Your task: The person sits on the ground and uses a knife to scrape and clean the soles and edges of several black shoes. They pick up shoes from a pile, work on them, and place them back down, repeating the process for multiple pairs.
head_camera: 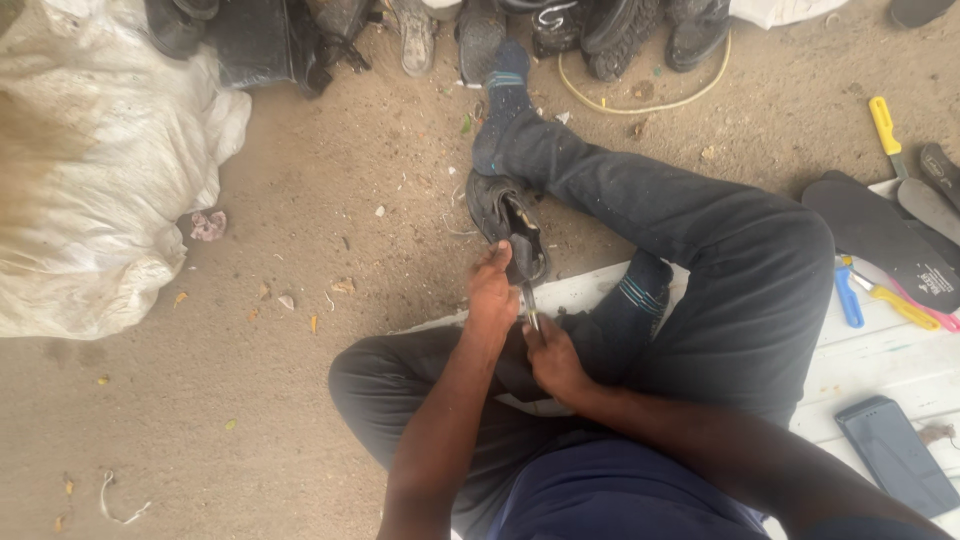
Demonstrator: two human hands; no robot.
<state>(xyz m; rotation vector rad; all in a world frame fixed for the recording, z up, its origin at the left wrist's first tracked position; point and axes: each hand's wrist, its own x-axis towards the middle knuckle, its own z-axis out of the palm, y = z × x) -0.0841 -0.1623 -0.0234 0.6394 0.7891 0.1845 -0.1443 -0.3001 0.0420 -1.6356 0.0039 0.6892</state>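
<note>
A sandy dirt floor fills most of the view, littered with small scraps, with a bulging white sack lying at the left and a row of worn shoes and boots lined along the top edge. The person sits on a white board laid on the floor, legs in dark trousers, one foot in a dark blue sock stretched forward. Just past the knees a worn black shoe rests on the floor against that leg. The left hand has its fingers closed around the near end of the shoe, pinning it, while the right hand is wrapped around a thin metal tool whose tip meets the shoe; whether it is a blade or an awl cannot be told. By the look of it the repair is under way and not finished: the tool is at the shoe's edge and the shoe lies open. To the right, well apart from the hands, lie black insoles, a yellow-handled tool, a blue-handled tool and a dark phone on the board.
</note>
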